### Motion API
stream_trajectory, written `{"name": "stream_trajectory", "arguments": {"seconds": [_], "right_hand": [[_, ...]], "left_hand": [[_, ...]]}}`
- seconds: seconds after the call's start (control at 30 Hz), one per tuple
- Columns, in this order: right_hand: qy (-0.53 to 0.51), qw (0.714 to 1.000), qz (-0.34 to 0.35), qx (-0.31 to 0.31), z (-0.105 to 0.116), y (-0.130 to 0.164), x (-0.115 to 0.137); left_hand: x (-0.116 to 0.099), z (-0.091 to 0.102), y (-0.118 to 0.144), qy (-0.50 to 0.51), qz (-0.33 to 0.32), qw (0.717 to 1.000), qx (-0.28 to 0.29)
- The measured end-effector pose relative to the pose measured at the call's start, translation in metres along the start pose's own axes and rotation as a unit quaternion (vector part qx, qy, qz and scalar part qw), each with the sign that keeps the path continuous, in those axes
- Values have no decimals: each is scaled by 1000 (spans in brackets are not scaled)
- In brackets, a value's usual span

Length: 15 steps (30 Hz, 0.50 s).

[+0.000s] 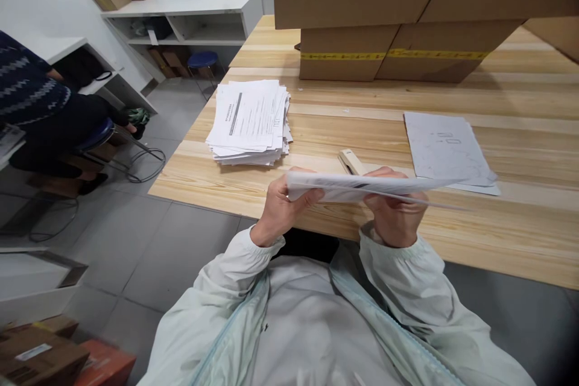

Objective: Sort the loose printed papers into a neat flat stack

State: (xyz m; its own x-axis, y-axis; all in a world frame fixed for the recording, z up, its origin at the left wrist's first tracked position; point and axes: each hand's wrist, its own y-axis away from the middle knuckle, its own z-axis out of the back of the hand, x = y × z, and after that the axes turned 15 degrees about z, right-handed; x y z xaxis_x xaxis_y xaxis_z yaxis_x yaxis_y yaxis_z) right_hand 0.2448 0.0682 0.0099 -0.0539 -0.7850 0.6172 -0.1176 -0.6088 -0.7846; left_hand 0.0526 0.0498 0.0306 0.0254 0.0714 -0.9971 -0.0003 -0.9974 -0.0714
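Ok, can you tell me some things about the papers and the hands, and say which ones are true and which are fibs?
1. Both hands hold the sheet of paper. True: the left hand and right hand grip it.
2. The stack of papers lies on the floor. False: it lies on the wooden table.
3. Cardboard boxes stand at the back of the table. True.
4. The blue stool stands on the table. False: it stands on the floor.

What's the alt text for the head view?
A person's left hand and right hand hold a folded sheet of paper edge-on above a wooden table. On the table lie a stack of printed papers, flat sheets and cardboard boxes.
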Motion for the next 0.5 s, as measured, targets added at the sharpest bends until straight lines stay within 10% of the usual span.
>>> {"name": "stream_trajectory", "arguments": {"seconds": [0.33,0.5], "right_hand": [[-43,998,34,19,-2,-2,-7],[100,994,-22,-42,-6,-2,8]], "left_hand": [[5,-3,1,-22,-28,999,11],[2,-11,2,-43,-27,998,-34]]}}
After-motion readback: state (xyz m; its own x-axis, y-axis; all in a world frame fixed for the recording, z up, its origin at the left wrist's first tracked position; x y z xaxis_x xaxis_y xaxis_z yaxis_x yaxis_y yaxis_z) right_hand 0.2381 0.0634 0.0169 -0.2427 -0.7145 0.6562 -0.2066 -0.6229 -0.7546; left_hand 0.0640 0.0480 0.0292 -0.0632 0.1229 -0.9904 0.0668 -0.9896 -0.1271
